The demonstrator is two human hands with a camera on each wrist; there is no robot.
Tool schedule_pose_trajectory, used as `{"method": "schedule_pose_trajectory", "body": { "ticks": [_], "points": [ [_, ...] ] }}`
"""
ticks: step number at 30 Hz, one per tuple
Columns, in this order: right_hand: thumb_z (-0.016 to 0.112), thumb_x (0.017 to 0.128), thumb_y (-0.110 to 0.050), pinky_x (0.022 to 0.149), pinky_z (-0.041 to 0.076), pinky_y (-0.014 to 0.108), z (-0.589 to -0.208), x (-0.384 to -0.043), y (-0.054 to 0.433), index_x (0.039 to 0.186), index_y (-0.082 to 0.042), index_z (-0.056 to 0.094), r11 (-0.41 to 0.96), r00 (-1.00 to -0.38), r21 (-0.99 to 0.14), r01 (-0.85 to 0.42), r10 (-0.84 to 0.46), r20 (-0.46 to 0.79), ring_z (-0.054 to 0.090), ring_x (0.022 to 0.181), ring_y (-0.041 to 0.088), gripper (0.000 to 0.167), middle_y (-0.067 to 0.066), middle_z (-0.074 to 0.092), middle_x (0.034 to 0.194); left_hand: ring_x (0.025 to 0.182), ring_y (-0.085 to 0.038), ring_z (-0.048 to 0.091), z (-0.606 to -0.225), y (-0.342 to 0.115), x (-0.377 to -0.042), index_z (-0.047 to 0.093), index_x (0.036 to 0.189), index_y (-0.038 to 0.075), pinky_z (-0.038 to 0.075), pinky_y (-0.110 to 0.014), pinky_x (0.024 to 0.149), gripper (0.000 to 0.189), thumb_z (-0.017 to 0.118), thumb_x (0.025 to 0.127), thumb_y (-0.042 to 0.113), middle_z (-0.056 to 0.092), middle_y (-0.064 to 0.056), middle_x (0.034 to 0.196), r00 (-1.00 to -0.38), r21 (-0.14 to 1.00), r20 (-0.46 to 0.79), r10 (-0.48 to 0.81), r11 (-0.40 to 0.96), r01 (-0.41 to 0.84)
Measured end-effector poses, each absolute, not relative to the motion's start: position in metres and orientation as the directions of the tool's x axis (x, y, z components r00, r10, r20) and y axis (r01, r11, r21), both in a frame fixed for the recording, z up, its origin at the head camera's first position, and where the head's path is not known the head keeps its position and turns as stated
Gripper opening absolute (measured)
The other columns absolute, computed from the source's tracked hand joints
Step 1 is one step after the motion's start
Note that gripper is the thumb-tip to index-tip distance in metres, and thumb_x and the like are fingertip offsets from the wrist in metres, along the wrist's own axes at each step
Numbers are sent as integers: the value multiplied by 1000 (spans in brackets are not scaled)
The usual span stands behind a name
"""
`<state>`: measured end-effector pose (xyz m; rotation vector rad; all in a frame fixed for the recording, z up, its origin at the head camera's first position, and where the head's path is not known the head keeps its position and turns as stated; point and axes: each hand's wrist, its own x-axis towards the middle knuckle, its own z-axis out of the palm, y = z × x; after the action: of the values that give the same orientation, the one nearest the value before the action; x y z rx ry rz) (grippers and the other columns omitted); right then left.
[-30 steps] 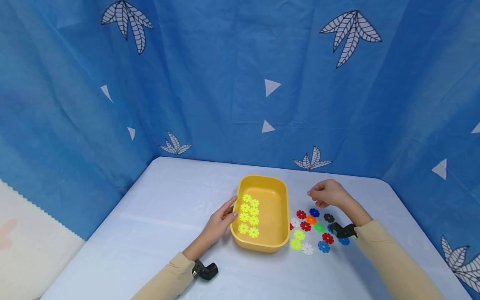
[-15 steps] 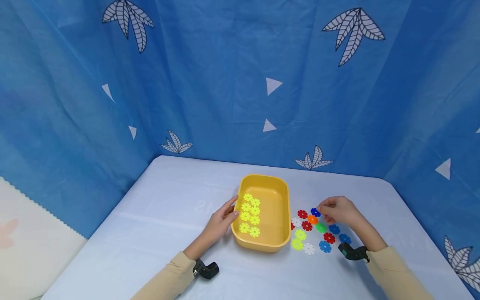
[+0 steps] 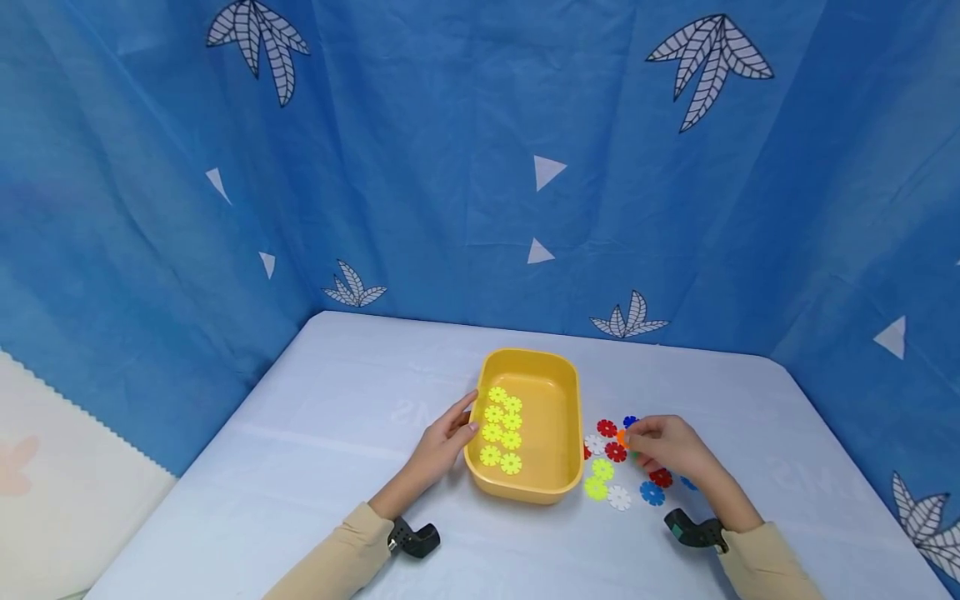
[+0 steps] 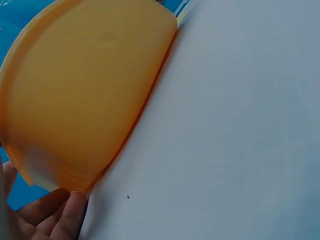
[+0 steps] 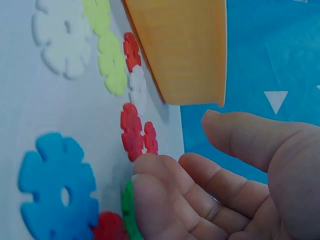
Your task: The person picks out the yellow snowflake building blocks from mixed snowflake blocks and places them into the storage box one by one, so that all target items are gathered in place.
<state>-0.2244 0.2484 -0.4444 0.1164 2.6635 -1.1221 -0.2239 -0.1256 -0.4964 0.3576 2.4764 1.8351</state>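
My left hand [image 3: 438, 446] grips the left side of a yellow plastic basin [image 3: 547, 442], with its fingers at the outer wall in the left wrist view. Several yellow-green snowflake discs [image 3: 512, 440] lie in rows in the basin's left half. My right hand [image 3: 671, 442] hovers low over loose snowflake discs to the basin's right, fingers bent and thumb apart; the right wrist view shows nothing between them. Closest to its fingertips are an orange disc [image 3: 621, 437], a red disc [image 3: 616, 452] and a green disc [image 5: 129, 210], partly covered by the hand.
Nearer the front lie two yellow-green discs [image 3: 596, 488], a white disc [image 3: 619, 498] and a blue disc [image 3: 652, 493]. A white cloth covers the table [image 3: 337, 375]. Behind it hangs a blue curtain [image 3: 420, 183] with leaf prints.
My right hand has come down and toward me, then left over the discs, covering some of them. The left hand and the basin have stayed in place.
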Motion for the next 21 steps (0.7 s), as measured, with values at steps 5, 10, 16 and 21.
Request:
{"method": "schedule_pose_trajectory", "body": {
  "ticks": [5,10,16,21],
  "points": [
    [74,92,-21,66,63,30,-449,-221,241,116,5,67,699,-966,-696,161,-31,-256,64,69,18,36,10,71,92,134,-35,58,-497,-126,-225,42,157,23,52,-50,109,55,56,105,25,57,-19,148,-971,944,106,213,286,166],
    [75,90,-17,64,62,28,-448,-216,232,112,3,69,705,-967,-695,141,-51,-248,62,66,18,30,8,69,86,134,-36,59,-498,-127,-226,40,158,22,52,-49,109,55,55,105,25,57,-19,148,-969,938,113,220,298,178],
    [76,89,-13,62,60,26,-449,-213,225,110,3,70,705,-966,-695,138,-58,-251,59,64,19,28,7,65,79,133,-36,59,-499,-128,-225,39,158,22,52,-49,109,56,54,105,28,57,-21,147,-964,939,116,239,289,185],
    [76,89,-14,61,60,27,-451,-212,224,107,1,71,709,-968,-693,129,-63,-244,58,63,19,25,6,63,76,134,-35,58,-498,-128,-225,39,158,25,51,-49,110,56,55,105,29,57,-19,148,-966,942,107,237,287,175]
  ]
}}
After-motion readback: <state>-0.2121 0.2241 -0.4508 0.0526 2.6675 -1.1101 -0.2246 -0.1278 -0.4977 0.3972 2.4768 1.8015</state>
